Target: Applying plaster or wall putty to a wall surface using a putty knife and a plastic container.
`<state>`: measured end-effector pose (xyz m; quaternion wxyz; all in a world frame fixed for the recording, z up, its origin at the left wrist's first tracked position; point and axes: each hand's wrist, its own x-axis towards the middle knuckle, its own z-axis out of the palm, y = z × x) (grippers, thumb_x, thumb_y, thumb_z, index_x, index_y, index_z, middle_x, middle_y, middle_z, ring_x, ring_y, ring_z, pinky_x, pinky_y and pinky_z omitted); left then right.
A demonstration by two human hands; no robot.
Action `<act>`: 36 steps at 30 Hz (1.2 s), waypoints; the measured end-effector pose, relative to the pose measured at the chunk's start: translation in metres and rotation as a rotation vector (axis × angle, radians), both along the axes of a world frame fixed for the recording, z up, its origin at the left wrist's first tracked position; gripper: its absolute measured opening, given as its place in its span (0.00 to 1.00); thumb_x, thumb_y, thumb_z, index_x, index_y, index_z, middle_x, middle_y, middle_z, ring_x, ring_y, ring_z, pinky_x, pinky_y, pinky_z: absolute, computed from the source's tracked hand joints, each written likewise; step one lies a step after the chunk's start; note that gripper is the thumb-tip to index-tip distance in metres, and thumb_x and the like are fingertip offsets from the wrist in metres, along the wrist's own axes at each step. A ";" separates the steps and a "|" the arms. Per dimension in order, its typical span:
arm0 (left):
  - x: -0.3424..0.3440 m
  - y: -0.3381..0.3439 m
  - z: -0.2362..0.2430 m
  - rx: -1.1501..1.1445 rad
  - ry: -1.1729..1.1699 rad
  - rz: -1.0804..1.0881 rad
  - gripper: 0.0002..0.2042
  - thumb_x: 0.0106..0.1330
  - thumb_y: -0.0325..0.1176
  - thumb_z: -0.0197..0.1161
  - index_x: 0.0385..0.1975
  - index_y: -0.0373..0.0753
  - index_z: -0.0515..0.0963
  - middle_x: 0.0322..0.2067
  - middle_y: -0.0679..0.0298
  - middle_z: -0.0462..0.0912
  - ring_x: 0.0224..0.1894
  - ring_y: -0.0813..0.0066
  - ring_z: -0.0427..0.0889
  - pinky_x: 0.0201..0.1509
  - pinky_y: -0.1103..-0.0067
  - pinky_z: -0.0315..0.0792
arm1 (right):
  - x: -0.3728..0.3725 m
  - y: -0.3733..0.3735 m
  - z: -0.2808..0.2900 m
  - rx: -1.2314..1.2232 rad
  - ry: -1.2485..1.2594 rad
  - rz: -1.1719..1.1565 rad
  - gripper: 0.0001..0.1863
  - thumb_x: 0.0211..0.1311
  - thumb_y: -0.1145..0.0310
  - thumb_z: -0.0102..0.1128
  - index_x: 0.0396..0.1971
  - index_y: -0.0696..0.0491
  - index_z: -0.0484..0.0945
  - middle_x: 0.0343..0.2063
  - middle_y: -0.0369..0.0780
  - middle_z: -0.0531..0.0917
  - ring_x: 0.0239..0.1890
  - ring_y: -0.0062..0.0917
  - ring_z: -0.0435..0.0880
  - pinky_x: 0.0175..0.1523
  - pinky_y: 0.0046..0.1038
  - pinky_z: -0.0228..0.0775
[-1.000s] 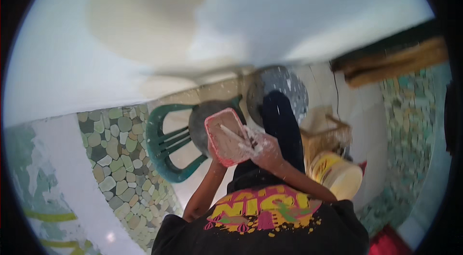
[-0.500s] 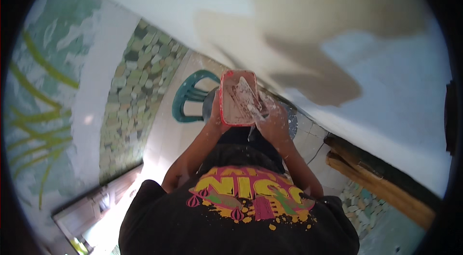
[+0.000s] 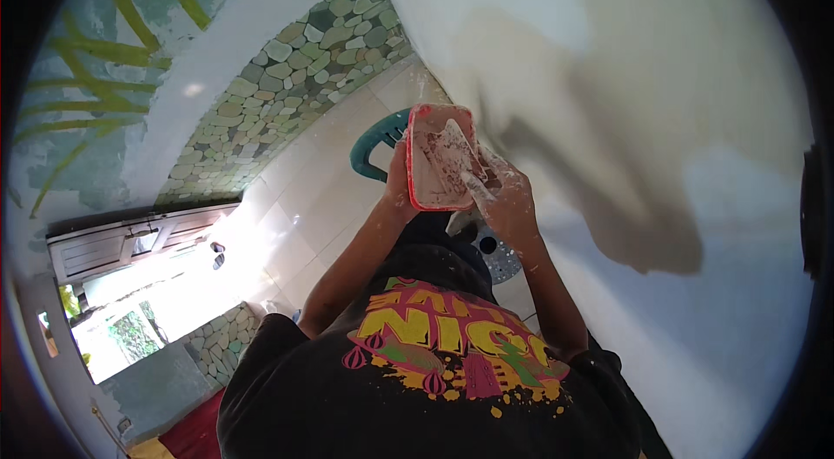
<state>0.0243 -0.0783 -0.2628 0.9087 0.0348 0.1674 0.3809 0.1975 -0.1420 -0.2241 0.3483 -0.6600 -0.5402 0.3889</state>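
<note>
A red-rimmed rectangular plastic tub (image 3: pixel 412 168) is held up before my chest, smeared inside with a pale, wet paste. My left hand (image 3: pixel 397 185) grips its left side, with part of the fingers hidden behind the tub. On the other side, my right hand (image 3: pixel 507 200) is closed around a paste-coated putty knife (image 3: pixel 453 149). The knife's blade lies over the inside of the tub, and its handle is mostly covered by my fingers. White splashes of paste speckle my right hand and forearm.
A pale wall (image 3: pixel 625 198) rises close on my right, carrying a large shadow. Behind the tub stands a green plastic chair (image 3: pixel 367 155). A grey speckled surface (image 3: pixel 504 266) shows below my right hand. Pebble-stone cladding (image 3: pixel 287 68) runs along the left wall, near a bright doorway (image 3: pixel 130 329).
The view has swung round, bringing the doorway further into sight and taking the wooden beam at right out of it. Both hands keep hold of the tub and knife.
</note>
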 end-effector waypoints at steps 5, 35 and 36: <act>-0.016 0.045 -0.024 -0.082 -0.093 -0.014 0.30 0.70 0.58 0.44 0.62 0.42 0.65 0.58 0.56 0.72 0.58 0.55 0.73 0.62 0.56 0.67 | -0.019 0.038 -0.001 0.097 -0.130 -0.031 0.27 0.57 0.59 0.65 0.54 0.59 0.74 0.40 0.47 0.82 0.43 0.40 0.82 0.53 0.37 0.70; 0.075 0.172 0.071 -0.001 -0.201 -0.914 0.30 0.70 0.57 0.45 0.64 0.40 0.62 0.58 0.57 0.71 0.57 0.59 0.73 0.61 0.63 0.69 | -0.056 0.100 0.154 0.067 -0.490 -0.958 0.18 0.50 0.64 0.69 0.41 0.54 0.80 0.41 0.43 0.81 0.46 0.43 0.77 0.56 0.40 0.70; 0.078 0.176 0.038 0.006 -0.128 -0.930 0.31 0.70 0.57 0.44 0.64 0.40 0.62 0.58 0.56 0.70 0.58 0.59 0.73 0.62 0.64 0.69 | -0.065 0.105 0.155 0.029 -0.527 -1.026 0.17 0.49 0.63 0.69 0.38 0.54 0.80 0.39 0.42 0.81 0.45 0.44 0.77 0.55 0.41 0.70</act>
